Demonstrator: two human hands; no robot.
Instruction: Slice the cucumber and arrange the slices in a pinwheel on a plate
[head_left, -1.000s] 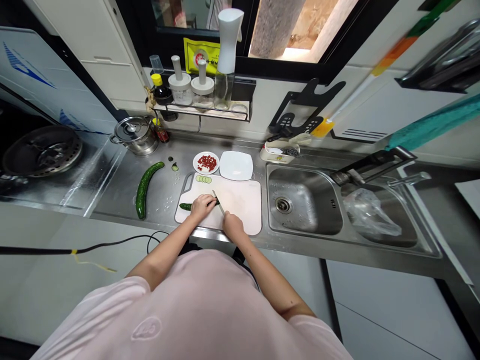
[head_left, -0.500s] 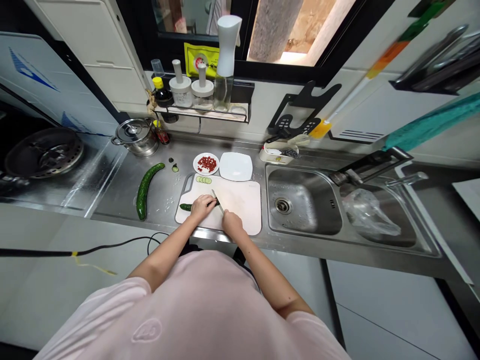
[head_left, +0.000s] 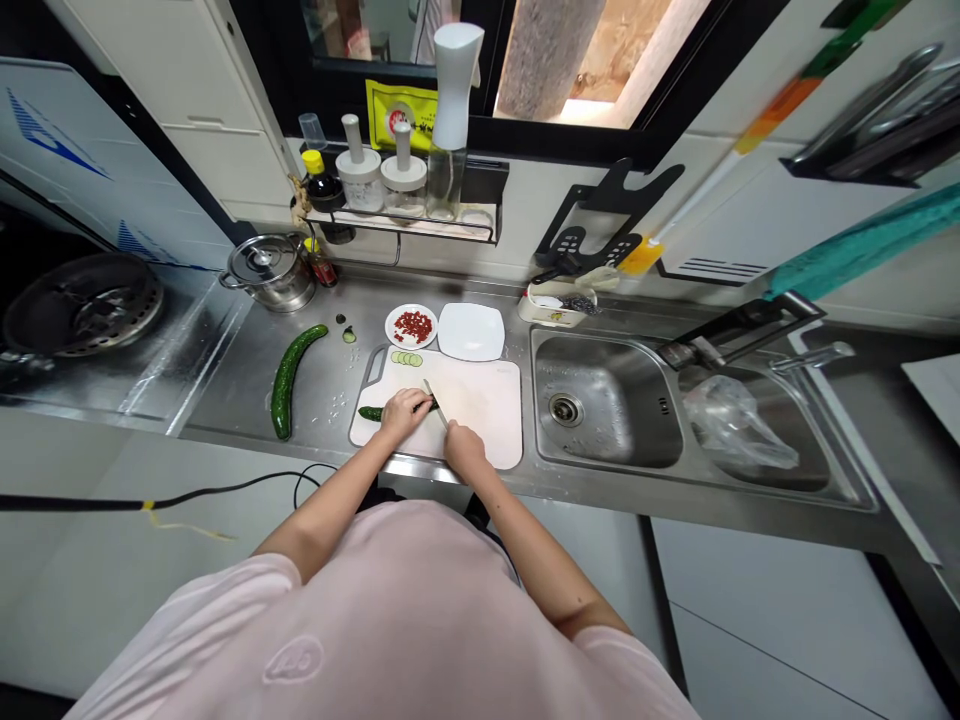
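On the white cutting board point(head_left: 480, 400) lies a cut length of cucumber point(head_left: 370, 412), mostly covered by my left hand point(head_left: 405, 412), whose fingers are closed over it. My right hand point(head_left: 465, 448) grips a knife point(head_left: 435, 402) by its handle, which the fist hides. The thin blade stands at the right end of the cucumber, close to my left fingertips. Several pale cucumber slices point(head_left: 406, 358) lie in an overlapping row at the board's top left. A whole cucumber point(head_left: 289, 380) rests on the steel counter to the left.
Behind the board stand a plate of chopped red pieces point(head_left: 412, 325) and a white square plate point(head_left: 471, 331). Cucumber ends point(head_left: 348, 336) lie left of them. A sink point(head_left: 607, 400) is at the right, a lidded pot point(head_left: 271, 272) at back left. A seasoning shelf point(head_left: 405, 225) hangs above.
Both hands, the knife and the cucumber hold nearly the same place. The whole view has shifted very slightly.
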